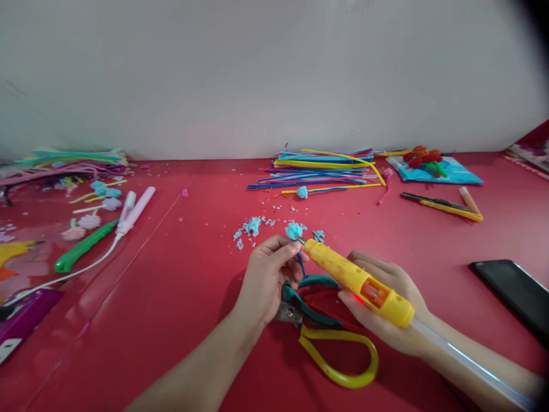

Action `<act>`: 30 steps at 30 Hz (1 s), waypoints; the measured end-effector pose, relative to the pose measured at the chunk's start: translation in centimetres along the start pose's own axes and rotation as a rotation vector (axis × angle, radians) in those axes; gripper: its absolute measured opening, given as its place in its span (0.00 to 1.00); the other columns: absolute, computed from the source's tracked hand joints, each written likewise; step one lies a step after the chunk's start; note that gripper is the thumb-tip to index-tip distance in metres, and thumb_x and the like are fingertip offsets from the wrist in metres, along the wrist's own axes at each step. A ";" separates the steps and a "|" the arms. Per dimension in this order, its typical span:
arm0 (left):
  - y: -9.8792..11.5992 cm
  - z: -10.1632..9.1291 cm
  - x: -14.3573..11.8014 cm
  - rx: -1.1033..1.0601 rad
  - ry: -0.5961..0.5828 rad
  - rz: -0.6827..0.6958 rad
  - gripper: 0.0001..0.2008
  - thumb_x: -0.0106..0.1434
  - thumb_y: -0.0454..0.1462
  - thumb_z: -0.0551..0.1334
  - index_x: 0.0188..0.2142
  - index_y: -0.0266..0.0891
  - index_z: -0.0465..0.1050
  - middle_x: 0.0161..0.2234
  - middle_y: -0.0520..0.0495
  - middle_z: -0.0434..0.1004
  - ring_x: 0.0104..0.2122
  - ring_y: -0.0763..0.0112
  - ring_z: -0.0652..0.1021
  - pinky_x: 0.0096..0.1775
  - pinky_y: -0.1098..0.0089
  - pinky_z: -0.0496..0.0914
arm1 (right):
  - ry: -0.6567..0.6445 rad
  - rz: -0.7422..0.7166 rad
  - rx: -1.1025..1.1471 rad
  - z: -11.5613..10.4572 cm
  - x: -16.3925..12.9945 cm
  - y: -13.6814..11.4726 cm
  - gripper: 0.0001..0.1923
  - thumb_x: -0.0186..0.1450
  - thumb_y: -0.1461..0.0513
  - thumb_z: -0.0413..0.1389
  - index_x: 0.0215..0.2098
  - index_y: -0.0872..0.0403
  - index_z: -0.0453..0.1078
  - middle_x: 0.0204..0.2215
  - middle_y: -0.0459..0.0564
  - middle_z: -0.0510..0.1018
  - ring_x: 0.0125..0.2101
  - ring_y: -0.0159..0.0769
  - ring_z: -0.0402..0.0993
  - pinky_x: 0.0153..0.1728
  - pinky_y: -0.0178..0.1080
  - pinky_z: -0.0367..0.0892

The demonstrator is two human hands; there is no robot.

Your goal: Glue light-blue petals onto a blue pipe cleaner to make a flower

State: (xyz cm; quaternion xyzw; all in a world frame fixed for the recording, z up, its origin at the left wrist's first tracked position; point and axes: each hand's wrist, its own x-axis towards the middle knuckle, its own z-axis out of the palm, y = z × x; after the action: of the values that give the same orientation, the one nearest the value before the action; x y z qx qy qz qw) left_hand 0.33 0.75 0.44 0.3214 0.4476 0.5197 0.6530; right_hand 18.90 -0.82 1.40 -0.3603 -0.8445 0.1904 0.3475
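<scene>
Between the thumb and fingers of my left hand [266, 273] is a small light-blue fuzzy flower [294, 230] on a dark-blue pipe-cleaner stem. My right hand [397, 303] is wrapped round a yellow glue gun [349, 276], with a long clear glue stick [465, 360] running out of its back end. The gun's metal nozzle points left and meets the underside of the flower, close to my left fingertips. Below my hands lie teal-handled pliers [315, 312] and a yellow loop handle [369, 357]. Light-blue fuzzy clippings [252, 226] are scattered just beyond my left hand.
A bundle of coloured pipe cleaners [323, 170] lies by the wall, with another bundle [77, 163] far left. At left are a pink flat iron [139, 212], a green-handled tool [86, 247] and small fuzzy flowers [100, 189]. A black phone [512, 294] and blue packet [463, 171] are right.
</scene>
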 end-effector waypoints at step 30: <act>0.1 0.1 -0.1 -0.010 0.015 0.004 0.08 0.55 0.36 0.62 0.22 0.37 0.66 0.12 0.57 0.65 0.12 0.81 0.66 0.13 0.81 0.59 | 0.008 0.036 -0.022 0.0 0.1 -0.1 0.07 0.62 0.63 0.50 0.25 0.53 0.59 0.20 0.44 0.62 0.19 0.29 0.59 0.21 0.34 0.54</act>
State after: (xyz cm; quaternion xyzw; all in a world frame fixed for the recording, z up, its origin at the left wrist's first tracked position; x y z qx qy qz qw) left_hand 0.38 0.73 0.59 0.3154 0.4491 0.5255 0.6501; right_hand 18.75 -0.82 1.51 -0.3799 -0.8386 0.1857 0.3433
